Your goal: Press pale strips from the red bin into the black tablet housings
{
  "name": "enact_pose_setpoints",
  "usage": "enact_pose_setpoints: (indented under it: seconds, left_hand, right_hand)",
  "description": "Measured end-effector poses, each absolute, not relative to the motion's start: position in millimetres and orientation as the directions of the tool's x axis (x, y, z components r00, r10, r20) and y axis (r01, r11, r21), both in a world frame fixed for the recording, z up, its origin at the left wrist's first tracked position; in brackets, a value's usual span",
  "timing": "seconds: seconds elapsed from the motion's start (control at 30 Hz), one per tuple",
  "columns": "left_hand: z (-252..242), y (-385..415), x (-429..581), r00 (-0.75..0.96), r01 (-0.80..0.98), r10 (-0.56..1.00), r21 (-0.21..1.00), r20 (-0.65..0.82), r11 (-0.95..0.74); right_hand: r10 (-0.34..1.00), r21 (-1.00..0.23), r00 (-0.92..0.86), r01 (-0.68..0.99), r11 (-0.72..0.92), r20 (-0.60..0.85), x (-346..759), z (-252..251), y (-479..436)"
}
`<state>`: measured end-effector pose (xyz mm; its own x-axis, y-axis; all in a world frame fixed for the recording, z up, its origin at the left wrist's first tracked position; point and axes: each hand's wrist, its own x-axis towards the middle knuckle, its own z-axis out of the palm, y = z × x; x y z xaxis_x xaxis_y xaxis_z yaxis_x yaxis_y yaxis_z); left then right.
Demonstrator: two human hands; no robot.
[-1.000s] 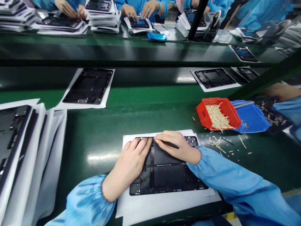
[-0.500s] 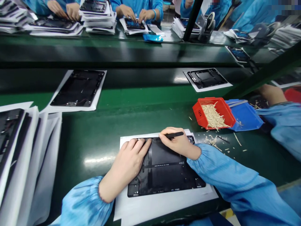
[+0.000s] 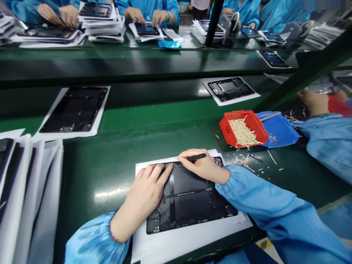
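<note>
tablet back panel (image 3: 189,205) pinned by the left hand, black pick at its top edge

seen from the head camera, the tablet back panel lies flat on a white paper sheet (image 3: 187,244), square in front of the person on a green workbench (image 3: 96,176). the panel is dark, with a thin strip running across its middle. the left hand (image 3: 144,192) is open, fingers spread and pressing on the panel's upper left area. the right hand (image 3: 203,167) is closed around a slim black pick (image 3: 196,157), held like a pen, with its tip at the panel's top edge, just beside the left fingertips.

just beyond the right hand, a red plastic bin (image 3: 228,130) full of pale wooden sticks (image 3: 243,132) stands tilted against a blue tray (image 3: 280,128). wood splinters (image 3: 243,160) lie scattered on the bench between the bin and the panel. to the left sits a stack of panels (image 3: 27,190) interleaved with white paper.

farther along, two more dark panels (image 3: 74,110) lie on paper sheets. at the far bench, co-workers in blue sleeves (image 3: 148,7) handle tablets among stacks, and a co-worker's hand (image 3: 312,102) shows at the right edge.
</note>
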<state>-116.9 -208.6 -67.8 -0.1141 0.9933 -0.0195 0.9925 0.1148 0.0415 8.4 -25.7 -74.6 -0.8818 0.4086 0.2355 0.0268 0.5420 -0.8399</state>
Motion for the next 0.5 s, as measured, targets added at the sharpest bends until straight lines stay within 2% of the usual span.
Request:
enact_pose_setpoints:
  seconds: [0.5]
  left_hand:
    - [-59.3,-204.0,-116.4,-0.117,0.993,0.991,0.022,-0.069,0.119]
  right_hand:
    - [0.381,-0.813,-0.884,0.002,0.583,0.271,9.1,-71.8,-28.1]
